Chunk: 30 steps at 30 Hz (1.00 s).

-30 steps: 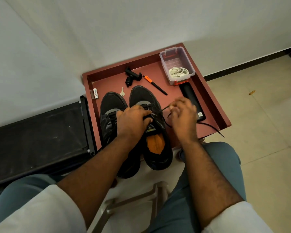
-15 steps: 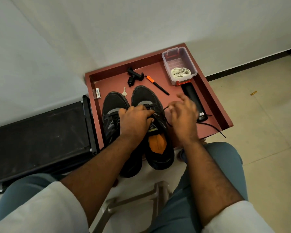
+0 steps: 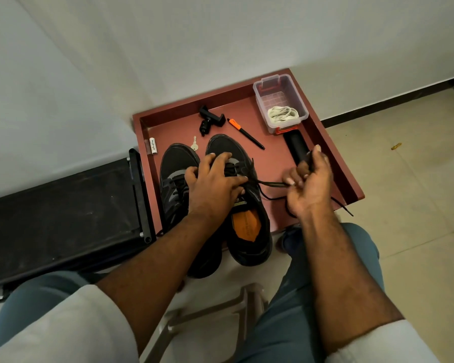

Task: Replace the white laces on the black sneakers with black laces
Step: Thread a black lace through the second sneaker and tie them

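Two black sneakers stand side by side on a red tray [image 3: 333,142]. The right sneaker [image 3: 249,231] shows an orange insole; the left sneaker [image 3: 172,163] carries black lacing. My left hand [image 3: 215,184] lies flat over the right sneaker's tongue and eyelets, fingers spread. My right hand [image 3: 308,184] is to the right of the shoe, pinched on a black lace [image 3: 269,183] stretched taut from the eyelets; the lace's free end trails over the tray's front edge. White laces [image 3: 283,114] lie bundled in a clear plastic box [image 3: 273,87].
On the tray lie a black clamp mount [image 3: 210,120], an orange-tipped pen [image 3: 245,133], a key [image 3: 194,145], a white battery [image 3: 154,146] and a black oblong case [image 3: 296,146]. A black bench [image 3: 58,218] sits at left, a white stool [image 3: 207,315] between my knees.
My right hand has pulled away to the right, drawing the black lace taut out of the right sneaker. My left hand has spread and shifted up over the shoe's tongue.
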Motion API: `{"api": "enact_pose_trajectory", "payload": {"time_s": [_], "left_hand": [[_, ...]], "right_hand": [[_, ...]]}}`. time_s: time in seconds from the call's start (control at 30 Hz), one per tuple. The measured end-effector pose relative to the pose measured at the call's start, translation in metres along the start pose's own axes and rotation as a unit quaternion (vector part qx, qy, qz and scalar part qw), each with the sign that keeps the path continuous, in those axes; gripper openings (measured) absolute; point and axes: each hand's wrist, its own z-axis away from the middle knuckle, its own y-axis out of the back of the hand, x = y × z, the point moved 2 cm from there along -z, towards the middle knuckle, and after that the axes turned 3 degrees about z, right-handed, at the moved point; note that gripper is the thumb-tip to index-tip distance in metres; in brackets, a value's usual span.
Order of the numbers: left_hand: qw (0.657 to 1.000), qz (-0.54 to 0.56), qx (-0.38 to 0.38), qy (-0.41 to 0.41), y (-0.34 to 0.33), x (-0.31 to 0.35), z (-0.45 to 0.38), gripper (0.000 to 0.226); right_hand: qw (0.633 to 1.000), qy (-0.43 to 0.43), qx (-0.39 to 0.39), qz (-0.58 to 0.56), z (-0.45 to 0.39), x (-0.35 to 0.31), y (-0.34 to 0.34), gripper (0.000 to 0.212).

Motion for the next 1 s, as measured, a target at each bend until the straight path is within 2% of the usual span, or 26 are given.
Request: {"api": "enact_pose_trajectory", "payload": {"time_s": [0.03, 0.07, 0.1, 0.17, 0.2, 0.23, 0.3, 0.37, 0.47, 0.53, 0.57, 0.63, 0.67, 0.73, 0.8, 0.83, 0.87, 0.9, 0.93, 0.97, 1.0], "left_hand": [[1.000, -0.004, 0.000, -0.001, 0.000, 0.001, 0.000, 0.028], [1.000, -0.008, 0.000, -0.001, 0.000, 0.001, 0.000, 0.028], [1.000, -0.012, -0.001, -0.001, 0.000, 0.002, 0.000, 0.029], [1.000, -0.024, 0.001, -0.003, 0.000, 0.002, 0.000, 0.029], [1.000, -0.030, 0.001, -0.002, 0.001, 0.002, 0.000, 0.028], [0.999, -0.035, 0.000, -0.001, 0.002, 0.001, 0.000, 0.028], [0.999, -0.041, -0.003, 0.001, 0.003, 0.000, 0.001, 0.029], [0.999, -0.049, -0.007, -0.001, 0.005, 0.001, 0.001, 0.029], [0.999, -0.051, -0.009, 0.010, 0.006, 0.004, 0.000, 0.028], [0.999, -0.042, -0.010, 0.020, 0.004, 0.004, 0.002, 0.029], [0.999, -0.031, -0.007, 0.025, 0.003, 0.004, 0.003, 0.031], [0.999, 0.004, 0.004, 0.051, 0.002, 0.000, 0.004, 0.043], [0.998, 0.026, 0.009, 0.064, 0.001, -0.002, 0.004, 0.051], [0.994, 0.089, 0.011, 0.067, 0.000, -0.005, 0.004, 0.067], [0.982, 0.175, -0.002, 0.071, 0.000, -0.004, 0.006, 0.076], [0.974, 0.213, -0.008, 0.079, 0.000, -0.004, 0.007, 0.079], [0.967, 0.238, -0.012, 0.092, 0.000, -0.004, 0.007, 0.081], [0.961, 0.257, -0.012, 0.105, 0.000, -0.005, 0.008, 0.081], [0.954, 0.274, -0.007, 0.119, 0.000, -0.006, 0.009, 0.080], [0.948, 0.293, 0.012, 0.128, 0.001, -0.007, 0.010, 0.075], [0.939, 0.313, 0.039, 0.132, 0.002, -0.007, 0.011, 0.064]], "right_hand": [[0.995, 0.043, -0.002, 0.086, -0.001, -0.004, 0.002, 0.012], [0.973, 0.100, -0.026, 0.206, -0.001, -0.007, 0.002, 0.007], [0.925, 0.150, -0.076, 0.341, 0.001, -0.006, 0.000, 0.003], [0.780, 0.191, -0.202, 0.561, 0.003, 0.010, -0.005, 0.016], [0.725, 0.179, -0.241, 0.619, 0.004, 0.018, -0.007, 0.020], [0.699, 0.161, -0.261, 0.646, 0.006, 0.021, -0.009, 0.018], [0.703, 0.136, -0.254, 0.650, 0.003, 0.019, -0.009, 0.009], [0.730, 0.119, -0.221, 0.635, -0.002, 0.015, -0.001, 0.010], [0.821, 0.062, -0.077, 0.563, -0.011, 0.013, 0.016, 0.025], [0.829, 0.046, -0.021, 0.556, -0.014, 0.018, 0.023, 0.019], [0.821, 0.042, -0.038, 0.568, -0.013, 0.019, 0.022, 0.004], [0.778, 0.041, -0.124, 0.614, -0.011, 0.024, 0.019, 0.038], [0.754, 0.043, -0.161, 0.635, -0.010, 0.026, 0.016, 0.044], [0.716, 0.069, -0.198, 0.666, -0.006, 0.029, 0.011, 0.028], [0.660, 0.105, -0.187, 0.720, -0.006, 0.031, 0.006, 0.008], [0.630, 0.112, -0.174, 0.749, -0.003, 0.030, 0.004, 0.005], [0.616, 0.120, -0.159, 0.762, -0.001, 0.029, 0.002, 0.004], [0.623, 0.135, -0.144, 0.757, 0.001, 0.027, 0.000, 0.006], [0.648, 0.153, -0.130, 0.735, 0.005, 0.022, -0.003, 0.007], [0.690, 0.166, -0.120, 0.694, 0.010, 0.017, -0.007, 0.009], [0.749, 0.161, -0.121, 0.631, 0.016, 0.012, -0.011, 0.012]]}}
